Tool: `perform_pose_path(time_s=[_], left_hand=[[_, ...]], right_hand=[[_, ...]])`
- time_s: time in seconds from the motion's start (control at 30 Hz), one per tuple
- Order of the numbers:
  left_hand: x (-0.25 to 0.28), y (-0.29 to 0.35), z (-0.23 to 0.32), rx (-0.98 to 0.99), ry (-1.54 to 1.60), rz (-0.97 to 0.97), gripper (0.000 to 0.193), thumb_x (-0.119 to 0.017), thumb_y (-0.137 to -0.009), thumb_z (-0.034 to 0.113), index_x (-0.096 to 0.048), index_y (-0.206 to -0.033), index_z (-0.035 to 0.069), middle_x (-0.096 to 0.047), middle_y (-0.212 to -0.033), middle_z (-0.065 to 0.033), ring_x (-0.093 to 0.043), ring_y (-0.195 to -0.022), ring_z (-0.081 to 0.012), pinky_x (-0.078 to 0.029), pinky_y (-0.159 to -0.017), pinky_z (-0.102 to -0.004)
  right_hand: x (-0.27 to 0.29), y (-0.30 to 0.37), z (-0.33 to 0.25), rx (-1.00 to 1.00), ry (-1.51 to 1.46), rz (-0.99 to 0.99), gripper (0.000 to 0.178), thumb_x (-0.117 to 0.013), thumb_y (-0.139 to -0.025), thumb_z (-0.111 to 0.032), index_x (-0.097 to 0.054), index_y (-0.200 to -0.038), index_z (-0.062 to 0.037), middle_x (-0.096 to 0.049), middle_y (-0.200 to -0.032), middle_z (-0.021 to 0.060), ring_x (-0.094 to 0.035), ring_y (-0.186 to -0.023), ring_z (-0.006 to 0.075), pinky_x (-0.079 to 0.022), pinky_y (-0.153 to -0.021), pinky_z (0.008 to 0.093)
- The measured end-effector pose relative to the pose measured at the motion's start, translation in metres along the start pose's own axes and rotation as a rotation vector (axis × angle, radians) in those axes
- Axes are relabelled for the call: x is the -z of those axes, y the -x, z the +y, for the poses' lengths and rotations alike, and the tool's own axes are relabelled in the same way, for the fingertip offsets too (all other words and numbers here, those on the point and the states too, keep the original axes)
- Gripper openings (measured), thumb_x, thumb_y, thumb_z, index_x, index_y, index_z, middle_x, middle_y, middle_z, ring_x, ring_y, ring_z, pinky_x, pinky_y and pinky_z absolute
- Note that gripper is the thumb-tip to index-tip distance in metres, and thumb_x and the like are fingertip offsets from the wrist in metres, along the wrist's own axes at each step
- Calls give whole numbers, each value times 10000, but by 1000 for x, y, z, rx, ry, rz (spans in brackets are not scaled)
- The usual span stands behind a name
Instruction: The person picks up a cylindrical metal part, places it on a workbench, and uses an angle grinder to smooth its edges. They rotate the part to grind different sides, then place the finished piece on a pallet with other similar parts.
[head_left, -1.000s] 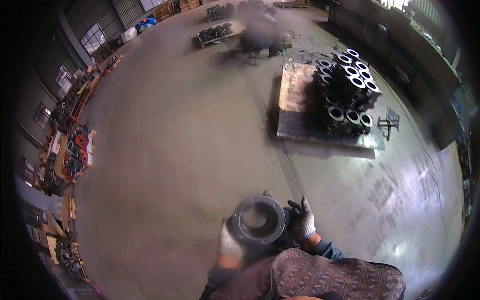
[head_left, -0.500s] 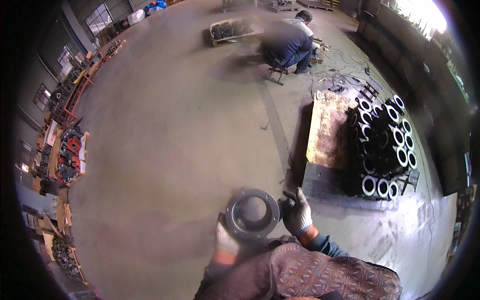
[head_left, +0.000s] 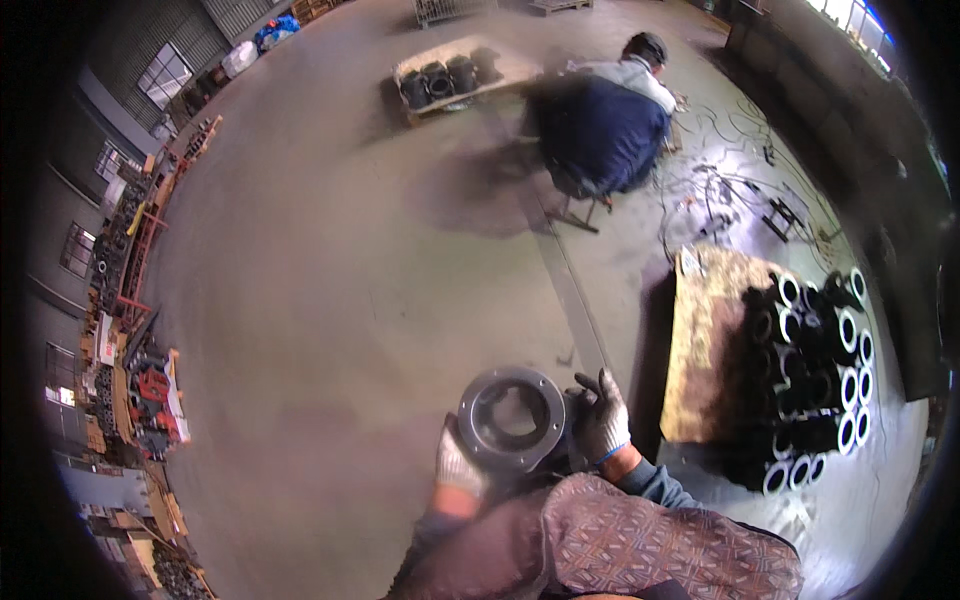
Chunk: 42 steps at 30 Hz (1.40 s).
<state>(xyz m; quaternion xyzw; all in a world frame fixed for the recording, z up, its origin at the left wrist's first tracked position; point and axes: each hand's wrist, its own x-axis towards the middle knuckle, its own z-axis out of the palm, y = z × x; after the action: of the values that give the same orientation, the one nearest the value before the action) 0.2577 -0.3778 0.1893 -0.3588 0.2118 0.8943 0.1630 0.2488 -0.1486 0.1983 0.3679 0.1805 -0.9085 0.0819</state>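
In front of my body I hold a dark grey flanged metal casting (head_left: 512, 420), round with a wide central opening and small bolt holes around its rim. My left hand (head_left: 458, 458), in a white knit glove, grips its left side, with the fingers partly hidden behind it. On the right, my right hand (head_left: 603, 418), in a glove with dark-stained fingertips, is closed against the casting's side. The fingers point up, and their contact with the darker part behind the flange is partly hidden.
A worn board (head_left: 715, 350) on the right carries stacked dark castings with pale ring ends (head_left: 848, 390). Ahead, a person (head_left: 605, 125) sits low on a stool near cables (head_left: 720, 190). A pallet of dark castings (head_left: 440, 80) stands beyond; shelves of parts (head_left: 145, 390) line the left.
The seated person and far pallet appear larger and closer. The board with stacked castings has shifted right and down in view. The casting stays in both my hands.
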Motion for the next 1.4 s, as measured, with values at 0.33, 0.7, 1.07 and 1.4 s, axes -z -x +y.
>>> perform_pose_path(time_s=[0.33, 0.7, 1.07, 1.4], left_hand=[[-235, -269, 199, -155, 22, 30, 385, -527, -1050, 424, -741, -1125, 113, -762, -1049, -72, -721, -869, -239, -625, -793, -390], [-446, -608, 394, 127, -65, 136, 439, -455, -1061, 472, -730, -952, 147, -721, -763, -76, -685, -642, -256, -600, -635, -421], [-667, -882, 502, 123, -219, 73, 476, -377, -1105, 406, -657, -1292, 70, -676, -1329, -104, -620, -1213, -270, -509, -1061, -449], [-871, -1124, 573, 317, -513, -16, 477, -424, -1093, 422, -634, -1345, 76, -660, -1361, -104, -602, -1257, -285, -474, -1103, -454]], right_hand=[[-273, -310, -99, 61, 144, -72, 686, -560, -1036, -532, -476, -1429, 24, -680, -993, 131, -653, -950, 266, -520, -935, 384], [-514, -586, -204, 51, -116, 94, 654, -577, -1023, -526, -522, -1406, 1, -721, -1115, 173, -680, -1047, 335, -533, -1007, 450], [-682, -879, -350, 122, -20, 108, 672, -518, -1039, -584, -548, -1430, -37, -659, -1204, 144, -608, -1105, 262, -485, -990, 405], [-830, -1061, -458, 358, -354, 331, 530, -612, -1030, -461, -629, -1250, 21, -730, -987, 142, -684, -900, 254, -558, -899, 375]])
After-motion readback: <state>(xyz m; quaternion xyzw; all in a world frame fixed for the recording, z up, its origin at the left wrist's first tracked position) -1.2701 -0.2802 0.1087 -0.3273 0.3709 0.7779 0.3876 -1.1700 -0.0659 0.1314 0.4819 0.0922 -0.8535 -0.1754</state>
